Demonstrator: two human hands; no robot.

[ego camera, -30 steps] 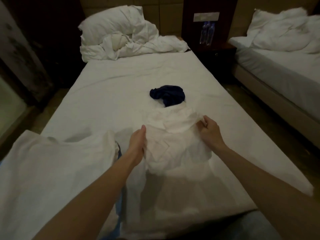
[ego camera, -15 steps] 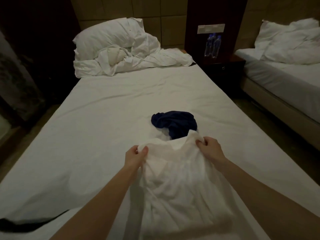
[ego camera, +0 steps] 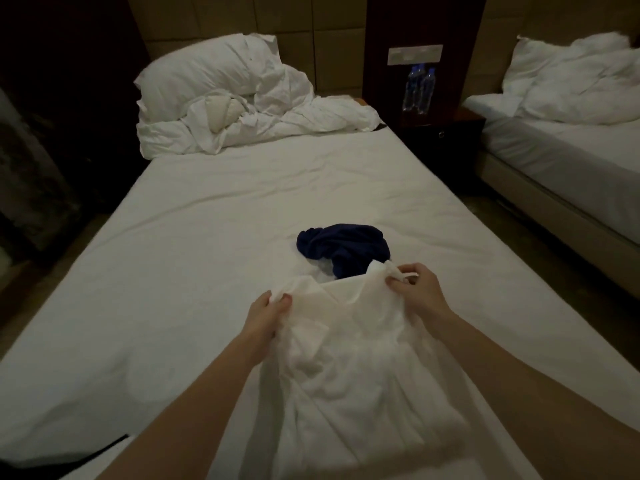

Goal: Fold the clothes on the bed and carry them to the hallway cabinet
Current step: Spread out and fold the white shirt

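1. Head view: the left hand [ego camera: 265, 317] pinches one top corner of a white shirt [ego camera: 349, 368], thumb and fingers closed on the cloth.
2. The right hand [ego camera: 417, 289] grips the other top corner, fingers curled round a bunched bit of fabric, a little higher than the left.
3. Between the two grips the shirt's top edge sags; the rest hangs below the hands and drapes onto the bed [ego camera: 207, 258].
4. Just beyond the right-hand grip a crumpled navy garment [ego camera: 343, 247] lies on the sheet.
5. Far past both hands, a pillow [ego camera: 207, 72] and rumpled duvet [ego camera: 294, 123] are heaped at the headboard.
6. Off to the right of the grips, two water bottles [ego camera: 419, 88] stand on a nightstand [ego camera: 440, 133], with a second bed [ego camera: 561, 157] beside it.
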